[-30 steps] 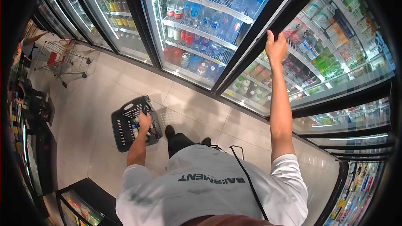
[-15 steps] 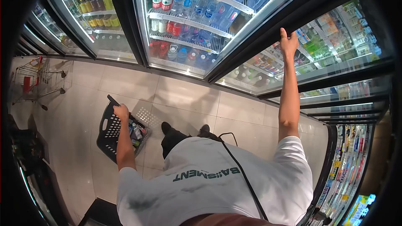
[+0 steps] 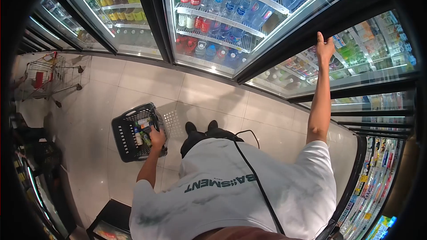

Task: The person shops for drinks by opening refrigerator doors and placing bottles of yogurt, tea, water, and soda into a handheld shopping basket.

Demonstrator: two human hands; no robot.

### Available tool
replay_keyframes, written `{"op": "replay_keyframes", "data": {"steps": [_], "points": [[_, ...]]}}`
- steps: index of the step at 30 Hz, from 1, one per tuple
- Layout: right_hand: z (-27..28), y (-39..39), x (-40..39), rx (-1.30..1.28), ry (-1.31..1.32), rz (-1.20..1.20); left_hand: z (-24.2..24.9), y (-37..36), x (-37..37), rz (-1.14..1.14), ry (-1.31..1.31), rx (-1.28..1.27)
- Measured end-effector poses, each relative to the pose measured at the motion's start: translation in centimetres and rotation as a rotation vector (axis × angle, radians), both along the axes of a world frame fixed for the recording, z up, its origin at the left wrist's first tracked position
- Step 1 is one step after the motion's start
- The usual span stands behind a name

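My left hand is closed round the handle of a black plastic shopping basket with a perforated wall. Inside the basket lie several small packaged goods, too small to name. My right arm reaches up and forward to a glass-fronted drinks cooler. There my right hand is closed at the black frame of a cooler door; part of its grip is hidden. Left of that frame, bottled drinks stand on white wire shelves, with water bottles and red-labelled bottles among them.
A shopping trolley stands at the far left, beside more cooler doors. Shelves of packaged goods run along the lower right. A dark-edged case is at the lower left. Pale floor tiles lie between.
The basket has swung upright, so its opening and contents show more. My left hand has moved right and down in view. My right hand stays at the door frame while the view has shifted slightly.
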State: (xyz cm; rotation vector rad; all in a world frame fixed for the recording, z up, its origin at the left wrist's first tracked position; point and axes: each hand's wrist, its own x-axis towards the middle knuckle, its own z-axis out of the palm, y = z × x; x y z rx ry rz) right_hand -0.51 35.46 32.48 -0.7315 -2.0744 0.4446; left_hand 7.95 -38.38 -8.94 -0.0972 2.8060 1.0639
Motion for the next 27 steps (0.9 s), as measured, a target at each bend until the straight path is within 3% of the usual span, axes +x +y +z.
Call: {"op": "replay_keyframes", "data": {"steps": [4,9,19,22,23,27], "points": [[0.9,-1.1,0.3,-0.076,-0.075,-0.054,2.0,-3.7,4.5,-0.158,0.017,-0.074],[-0.1,0.3,0.1,-0.016,-0.059,-0.033,4.2,-5.9,6.2,-0.126,-0.173,0.022],[-0.7,0.6,0.1,0.002,-0.003,0.003,1.2,-3.8,4.2,-0.026,-0.027,-0.203],[-0.4,0.3,0.3,0.024,-0.014,0.007,3.8,-0.5,0.8,0.315,-0.447,0.062],[-0.6,0.4,0.3,0.067,0.014,0.013,0.5,-1.0,0.2,0.263,-0.267,-0.134],[-0.4,0.3,0.4,0.077,-0.001,0.004,3.5,3.2,0.7,0.323,-0.153,-0.294]]}}
